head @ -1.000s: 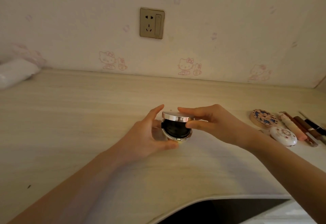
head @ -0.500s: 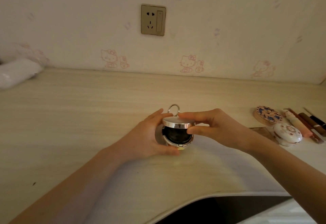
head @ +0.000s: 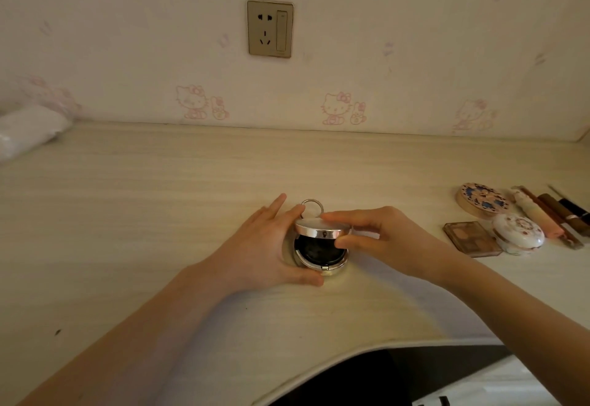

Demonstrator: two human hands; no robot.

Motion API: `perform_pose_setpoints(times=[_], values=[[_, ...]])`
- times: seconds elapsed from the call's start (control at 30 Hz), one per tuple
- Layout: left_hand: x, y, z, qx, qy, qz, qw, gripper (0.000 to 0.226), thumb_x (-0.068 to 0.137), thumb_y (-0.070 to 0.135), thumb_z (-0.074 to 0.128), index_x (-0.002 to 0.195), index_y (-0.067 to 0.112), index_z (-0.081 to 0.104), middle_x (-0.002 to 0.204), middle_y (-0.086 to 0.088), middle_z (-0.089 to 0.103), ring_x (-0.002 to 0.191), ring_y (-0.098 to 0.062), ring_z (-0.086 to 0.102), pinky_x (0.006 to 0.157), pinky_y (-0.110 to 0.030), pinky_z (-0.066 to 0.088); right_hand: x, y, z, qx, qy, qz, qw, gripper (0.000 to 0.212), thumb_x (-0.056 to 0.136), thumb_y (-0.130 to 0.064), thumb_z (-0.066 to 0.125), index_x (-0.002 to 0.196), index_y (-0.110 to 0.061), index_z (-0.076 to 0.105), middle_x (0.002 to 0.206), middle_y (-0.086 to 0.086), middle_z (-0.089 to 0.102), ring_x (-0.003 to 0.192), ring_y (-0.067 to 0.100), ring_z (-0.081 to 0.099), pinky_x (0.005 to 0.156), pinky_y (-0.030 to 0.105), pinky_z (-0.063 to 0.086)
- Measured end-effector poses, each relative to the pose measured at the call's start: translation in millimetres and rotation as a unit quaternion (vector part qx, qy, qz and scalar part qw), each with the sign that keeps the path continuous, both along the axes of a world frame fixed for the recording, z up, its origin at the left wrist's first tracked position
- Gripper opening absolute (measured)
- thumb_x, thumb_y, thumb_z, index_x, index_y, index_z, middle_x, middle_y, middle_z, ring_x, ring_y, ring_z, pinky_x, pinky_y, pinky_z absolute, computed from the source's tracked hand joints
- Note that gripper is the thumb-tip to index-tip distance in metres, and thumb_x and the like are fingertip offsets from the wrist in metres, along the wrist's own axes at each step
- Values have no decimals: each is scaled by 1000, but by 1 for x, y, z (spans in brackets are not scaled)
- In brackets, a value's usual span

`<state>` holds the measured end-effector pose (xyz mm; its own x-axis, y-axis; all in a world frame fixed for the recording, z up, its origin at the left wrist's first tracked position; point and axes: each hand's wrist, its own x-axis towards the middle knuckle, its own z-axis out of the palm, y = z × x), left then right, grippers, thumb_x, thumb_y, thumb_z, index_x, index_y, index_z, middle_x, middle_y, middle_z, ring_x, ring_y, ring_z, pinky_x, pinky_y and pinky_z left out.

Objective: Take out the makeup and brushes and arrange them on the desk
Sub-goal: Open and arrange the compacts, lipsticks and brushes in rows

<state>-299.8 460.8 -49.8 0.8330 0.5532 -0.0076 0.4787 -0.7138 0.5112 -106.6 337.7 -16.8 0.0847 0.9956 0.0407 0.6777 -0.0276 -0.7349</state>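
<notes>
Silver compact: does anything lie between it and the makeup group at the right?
Nothing visible except the right hand pinching the lid of the silver compact; only desk shows up to the brown palette.

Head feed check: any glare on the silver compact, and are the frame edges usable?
Head view: dim, warm light; a bright glare band runs along the lid rim of the silver compact, and its inside reads black. Head view: the wide-angle lens slightly bows the desk, and the white bundle at far left is soft and washed out.

Both bare forearms reach forward, the left grip (head: pixel 255 246) cupping and the right grip (head: pixel 383 239) pinching one compact (head: pixel 319 250).
</notes>
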Motion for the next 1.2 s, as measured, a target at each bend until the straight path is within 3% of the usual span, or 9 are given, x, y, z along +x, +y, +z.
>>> perform_pose_setpoints(times=[0.27,0.33,0.4,0.47,0.6,0.77,0.97,1.07,1.2], values=[[-8,-15,4,-7,37,50,998,128,63,78,62,152,19,-9,161,6,-8,146,-10,-15,116,-27,2,-1,1,-1,-2,-24,-5,1000,38,86,-32,66,122,-41,60,111,-36,59,113,-17,49,98,5,35],[-11,-24,6,-1,-19,87,996,116,63,76,61,152,21,10,159,6,15,146,-9,8,113,-25,16,-1,2,0,-4,-21,-10,1000,38,86,-32,65,124,-37,60,114,-33,59,114,-15,50,100,9,35],[-12,-33,5,9,-100,114,988,89,62,70,64,138,29,43,140,12,48,131,-6,39,99,-21,34,-1,2,-1,-3,-19,-11,1000,38,87,-32,64,126,-34,60,123,-25,59,118,-11,49,102,11,34],[-13,-38,1,-5,-158,135,978,71,60,61,71,124,35,54,122,19,58,117,-2,50,91,-19,39,-4,2,-3,4,-20,-12,1000,40,88,-31,63,128,-32,58,126,-25,54,117,-14,45,98,2,30],[-13,-41,-9,-45,-217,178,959,87,57,50,83,133,37,43,113,28,62,116,7,43,92,-16,31,-8,2,-7,10,-25,-16,1000,41,90,-31,61,131,-32,55,116,-33,52,102,-28,45,90,-5,30],[-13,-39,-13,-63,-222,187,955,91,51,52,83,131,39,43,106,30,65,118,9,42,88,-11,30,-8,8,-2,6,-20,-19,1000,35,93,-29,56,128,-29,59,118,-16,65,109,-5,58,98,15,42],[-14,-39,-12,-55,-214,177,959,72,56,40,88,117,36,50,102,31,63,111,6,50,83,-2,30,-3,18,14,-11,-34,-2,999,27,95,-36,52,118,-32,66,109,-12,70,104,5,62,94,31,47],[-16,-40,-9,-39,-206,165,964,57,59,40,86,108,34,58,107,21,66,103,7,55,84,-5,37,0,20,17,-26,-6,16,1000,26,96,-32,53,118,-32,66,107,-17,70,103,1,62,82,16,46],[-17,-42,-7,-17,-203,161,966,47,62,40,83,105,33,64,105,21,63,102,4,54,85,-4,36,-1,18,16,-43,28,22,998,30,96,-26,55,124,-31,61,114,-24,66,108,-9,58,88,6,41]])
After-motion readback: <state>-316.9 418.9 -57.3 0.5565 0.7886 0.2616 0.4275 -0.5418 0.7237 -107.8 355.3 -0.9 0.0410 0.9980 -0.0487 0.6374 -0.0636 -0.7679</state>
